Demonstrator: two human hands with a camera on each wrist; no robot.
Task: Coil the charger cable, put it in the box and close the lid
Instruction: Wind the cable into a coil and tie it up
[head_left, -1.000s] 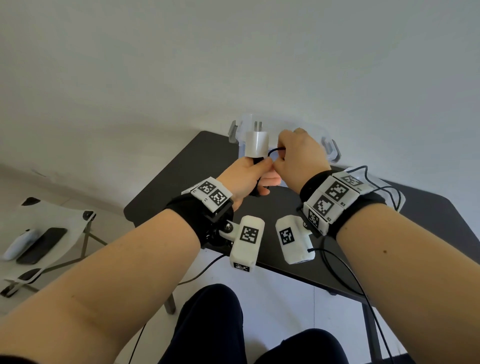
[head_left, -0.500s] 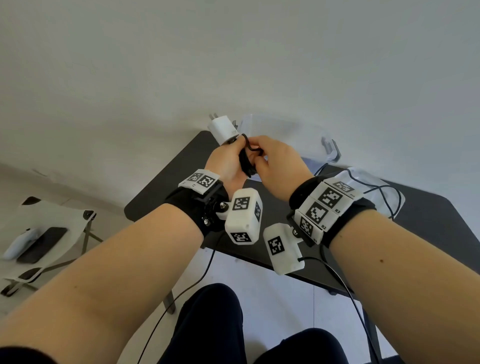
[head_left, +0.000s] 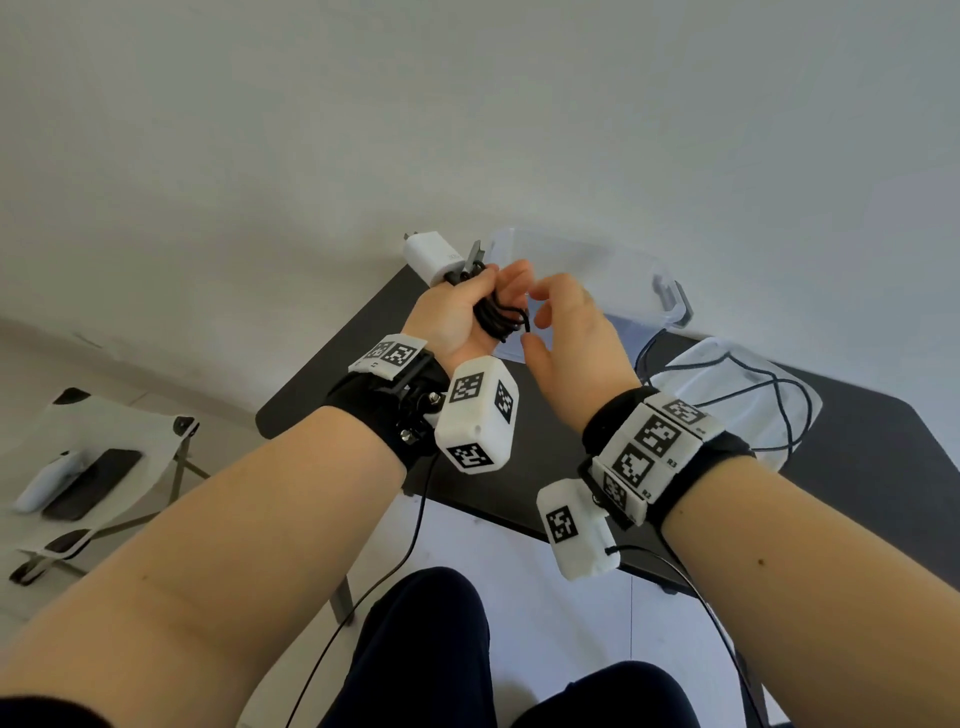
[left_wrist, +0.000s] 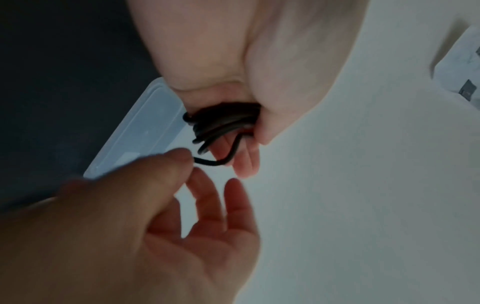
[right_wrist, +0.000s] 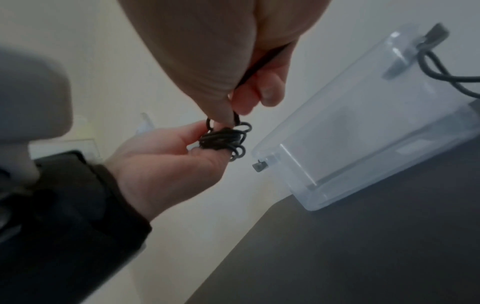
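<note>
My left hand (head_left: 467, 301) grips a tight coil of black charger cable (head_left: 500, 318), held up over the black table (head_left: 857, 467). The white charger plug (head_left: 428, 257) sticks out above its fist, tilted left. My right hand (head_left: 531, 323) is right beside the coil, thumb and forefinger pinching the cable's short free end (left_wrist: 207, 161); its other fingers are spread. In the right wrist view the coil (right_wrist: 225, 140) lies between the left hand's fingers (right_wrist: 168, 156). The clear plastic box (head_left: 597, 270) stands open behind the hands, against the wall.
The box's clear lid (head_left: 737, 384) lies flat on the table to the right, with thin black wires looped over it. A grey latch (head_left: 675, 301) sticks out at the box's right end. A folding stool (head_left: 104, 467) with a phone stands on the floor at the left.
The left hand has turned, tipping the plug from upright to the left. More cable is wound round the coil; the right hand now holds only the short free end.
</note>
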